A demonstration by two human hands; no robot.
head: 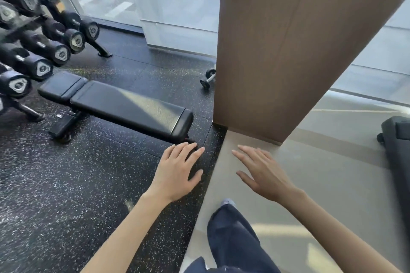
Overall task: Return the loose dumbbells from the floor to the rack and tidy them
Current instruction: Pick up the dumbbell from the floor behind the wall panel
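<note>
A small loose dumbbell (208, 78) with a silver handle lies on the dark speckled floor, half hidden behind the brown pillar (288, 46). The dumbbell rack (33, 35) stands at the far left, loaded with several black dumbbells on slanted tiers. My left hand (179, 170) hovers palm down with fingers spread, just past the near end of the bench, holding nothing. My right hand (264, 173) is likewise spread and empty over the beige floor. Both hands are well short of the loose dumbbell.
A black flat bench (119, 104) lies between me and the rack, its near end by my left hand. The pillar blocks the way to the right of the dumbbell. Another black padded piece of equipment (397, 137) sits at the right edge. My leg in dark trousers (233, 235) is below.
</note>
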